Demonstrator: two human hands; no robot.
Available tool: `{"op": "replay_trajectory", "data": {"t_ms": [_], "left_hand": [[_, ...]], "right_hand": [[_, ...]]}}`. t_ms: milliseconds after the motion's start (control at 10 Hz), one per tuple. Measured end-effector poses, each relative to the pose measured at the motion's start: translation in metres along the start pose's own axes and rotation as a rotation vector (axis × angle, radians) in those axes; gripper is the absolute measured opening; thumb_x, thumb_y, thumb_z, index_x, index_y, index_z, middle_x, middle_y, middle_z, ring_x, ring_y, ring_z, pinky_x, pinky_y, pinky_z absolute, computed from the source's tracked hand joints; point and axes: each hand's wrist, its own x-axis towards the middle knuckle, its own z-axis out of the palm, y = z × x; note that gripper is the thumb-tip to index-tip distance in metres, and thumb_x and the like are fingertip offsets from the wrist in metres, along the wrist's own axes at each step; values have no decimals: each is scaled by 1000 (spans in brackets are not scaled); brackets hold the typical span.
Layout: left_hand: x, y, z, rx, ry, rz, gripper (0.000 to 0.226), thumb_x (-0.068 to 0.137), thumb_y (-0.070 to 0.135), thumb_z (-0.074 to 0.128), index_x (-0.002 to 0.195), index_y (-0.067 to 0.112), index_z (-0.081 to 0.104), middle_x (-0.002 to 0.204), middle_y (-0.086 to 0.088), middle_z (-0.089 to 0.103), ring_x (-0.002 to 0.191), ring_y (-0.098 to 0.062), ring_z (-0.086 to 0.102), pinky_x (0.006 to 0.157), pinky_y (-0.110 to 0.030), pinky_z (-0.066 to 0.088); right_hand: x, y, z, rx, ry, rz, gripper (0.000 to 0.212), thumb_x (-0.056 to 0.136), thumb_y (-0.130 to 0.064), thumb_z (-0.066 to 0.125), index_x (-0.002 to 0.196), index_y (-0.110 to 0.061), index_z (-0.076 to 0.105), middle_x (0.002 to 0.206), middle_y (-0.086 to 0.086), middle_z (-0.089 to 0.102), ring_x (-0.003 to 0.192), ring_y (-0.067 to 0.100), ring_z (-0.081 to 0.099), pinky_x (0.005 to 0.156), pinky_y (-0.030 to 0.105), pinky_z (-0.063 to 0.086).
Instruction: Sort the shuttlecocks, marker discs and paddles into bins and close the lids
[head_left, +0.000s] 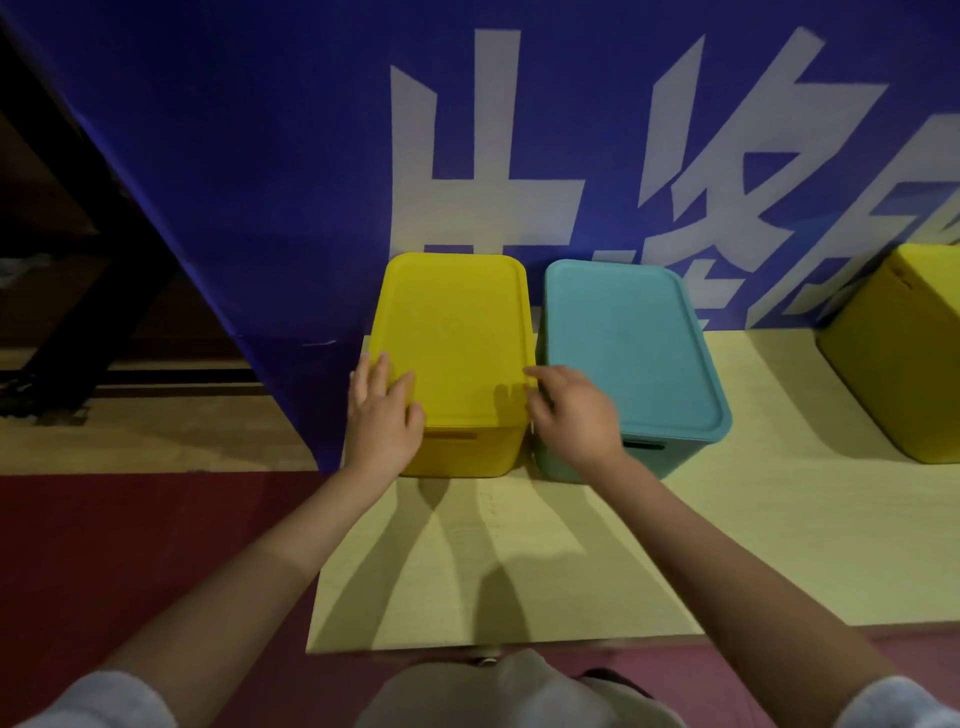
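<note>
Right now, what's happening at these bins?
A person has both hands at the near yellow bin. The left hand rests flat on the left edge of its yellow lid; the right hand is at the lid's right edge, fingers loosely curled. The teal bin beside it has its teal lid on. Another yellow bin stands farther right. No loose items are visible.

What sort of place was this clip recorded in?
Probably a sports hall or event venue: a blue banner with large white characters hangs behind lidded storage bins on a pale floor mat over red flooring.
</note>
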Motion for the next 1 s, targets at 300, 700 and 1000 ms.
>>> {"op": "replay_trajectory", "data": {"t_ms": [300,700,1000], "left_hand": [[32,149,37,-112,-212,214,54,100,35,38,149,18,25,157,-3,22,145,-20,14,117,-34,14],[32,164,67,126,-156,199,49,97,34,38,143,17,40,150,-3,35,143,-19,21,118,-37,20],[105,204,32,-291,-47,-13,33,96,24,51,127,17,58,127,-4,55,119,-19,50,100,-27,37]], "right_hand": [[26,164,-62,-57,12,699,57,92,-39,50,137,-8,36,131,23,47,120,41,46,96,48,41],[38,200,-46,152,-135,433,43,98,-37,42,132,-11,37,121,13,60,102,35,60,72,35,44],[103,193,-75,131,-127,151,51,94,-34,51,140,-12,43,139,13,48,129,28,43,104,39,37]]}}
